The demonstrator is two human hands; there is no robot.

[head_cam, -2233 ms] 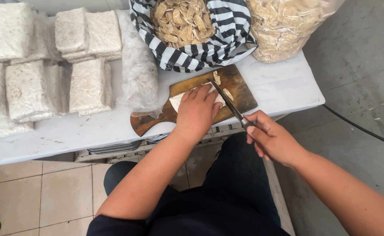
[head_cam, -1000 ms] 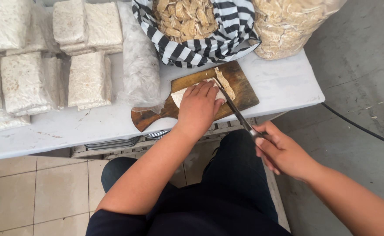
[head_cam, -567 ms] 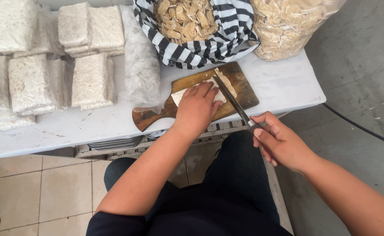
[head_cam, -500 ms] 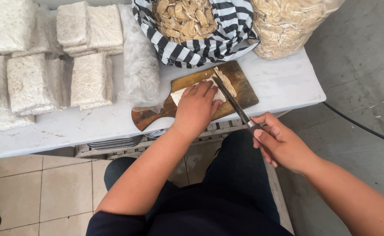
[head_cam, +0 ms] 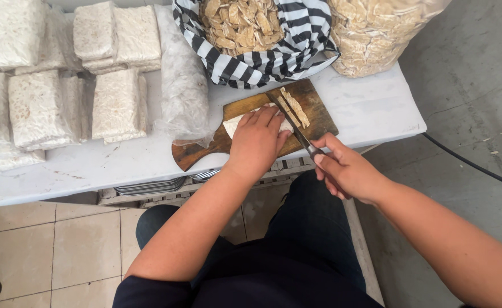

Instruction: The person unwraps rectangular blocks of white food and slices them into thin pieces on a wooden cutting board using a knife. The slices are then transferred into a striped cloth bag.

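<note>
A pale block (head_cam: pixel 235 124) lies on a wooden cutting board (head_cam: pixel 313 108) at the near edge of the white worktop (head_cam: pixel 371 108), pinned flat under the left hand (head_cam: pixel 256 142) so it cannot slide. The right hand (head_cam: pixel 345 171) is closed around the handle of a knife (head_cam: pixel 289 122), its blade angled across the block's end, where cut strips (head_cam: pixel 295 106) lie. Behind, a striped cloth (head_cam: pixel 296 45) cradles finished slices; wrapped white blocks (head_cam: pixel 114 102) are stacked to the left.
</note>
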